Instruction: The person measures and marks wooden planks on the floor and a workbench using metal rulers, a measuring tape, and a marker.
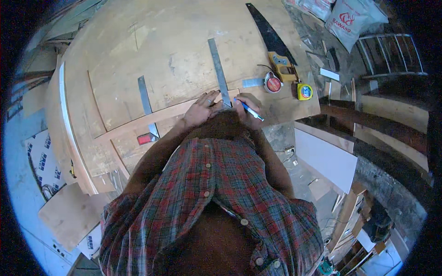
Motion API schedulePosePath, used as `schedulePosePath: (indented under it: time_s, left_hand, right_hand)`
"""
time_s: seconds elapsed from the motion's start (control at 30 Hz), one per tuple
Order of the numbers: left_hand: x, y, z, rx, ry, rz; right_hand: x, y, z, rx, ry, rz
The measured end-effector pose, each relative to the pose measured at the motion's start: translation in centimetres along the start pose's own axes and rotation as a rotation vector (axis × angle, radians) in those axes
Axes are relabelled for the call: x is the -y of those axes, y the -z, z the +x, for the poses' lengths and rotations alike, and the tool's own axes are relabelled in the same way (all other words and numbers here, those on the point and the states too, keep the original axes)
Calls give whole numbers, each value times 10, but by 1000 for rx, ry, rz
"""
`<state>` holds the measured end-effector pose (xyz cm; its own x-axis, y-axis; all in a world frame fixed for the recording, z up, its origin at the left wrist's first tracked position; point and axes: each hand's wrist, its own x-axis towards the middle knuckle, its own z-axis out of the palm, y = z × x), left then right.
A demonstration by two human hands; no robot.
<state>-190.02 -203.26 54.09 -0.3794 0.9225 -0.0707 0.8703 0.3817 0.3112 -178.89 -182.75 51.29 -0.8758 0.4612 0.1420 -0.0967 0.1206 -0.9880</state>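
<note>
From the near side I've got my left forearm (pixel 159 149) angled far and right, left hand (pixel 201 109) palm down; my right forearm (pixel 271 156) slants far and left, right hand (pixel 251 103) curled in a pinch just beside it.

From here I have bare tabletop (pixel 184 50) to pass over beyond the wooden strip (pixel 165 112), between the short metal blade (pixel 144 95) and the long metal blade (pixel 218 71); rightward, the handsaw (pixel 271 39), round red case (pixel 273 83) and yellow tape measure (pixel 304 91) block me
</note>
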Motion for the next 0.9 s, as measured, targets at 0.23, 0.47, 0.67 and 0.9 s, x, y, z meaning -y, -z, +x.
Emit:
schedulePosePath:
  time_s: [0.23, 0.47, 0.67, 0.9]
  left_hand:
    - [-32, 65, -27, -333, 243, -582]
    - [85, 121, -65, -602, 346, -49]
    - [118, 94, -190, -456, 787, -105]
    - [44, 50, -266, -205, 937, -226]
  right_hand:
    - [-31, 2, -4, -137, -80, -12]
    - [-67, 22, 3, 196, -280, 277]
    - [-53, 13, 9, 226, -30, 240]
    - [37, -31, 22, 357, 461, -660]
